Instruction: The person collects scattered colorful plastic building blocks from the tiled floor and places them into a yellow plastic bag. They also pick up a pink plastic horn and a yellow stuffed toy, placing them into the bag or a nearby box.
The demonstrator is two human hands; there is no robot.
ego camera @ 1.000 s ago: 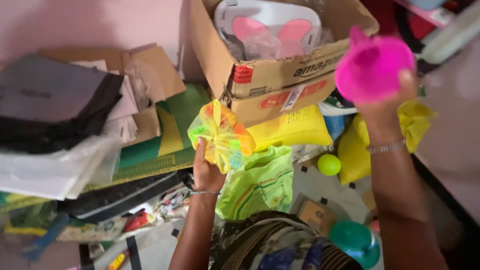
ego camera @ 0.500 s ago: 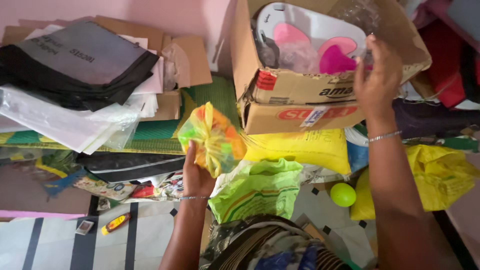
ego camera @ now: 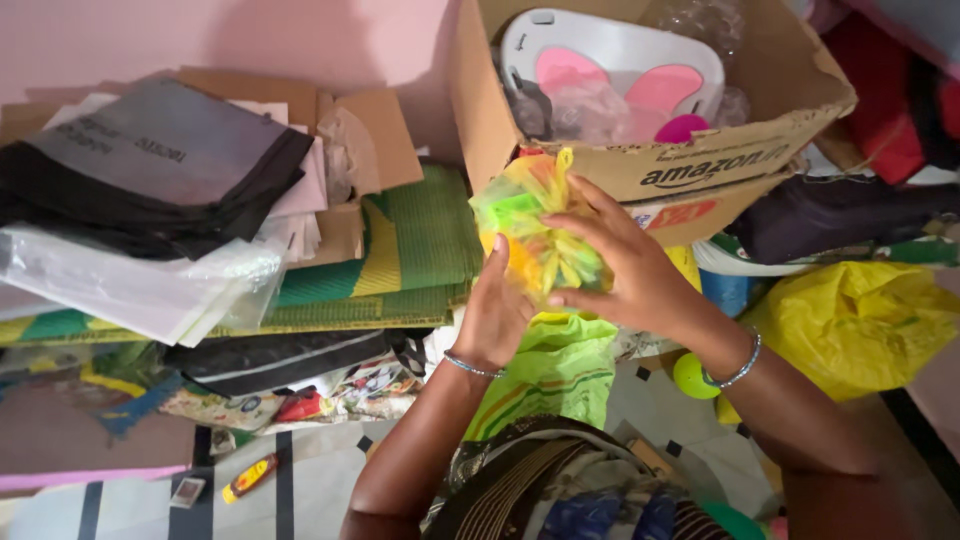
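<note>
Here, both hands — left (ego camera: 492,318), right (ego camera: 628,270) — clasped around a tied yellow bag (ego camera: 538,232).

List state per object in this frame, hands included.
Tied yellow-green translucent plastic bag: knotted shut, held up in both hands.
Left hand: gripping the bag from below.
Right hand: fingers wrapped over the bag.
Brown cardboard box: open, tilted, full.
Green woven mat: folded flat.
Small green ball: on floor.
</note>
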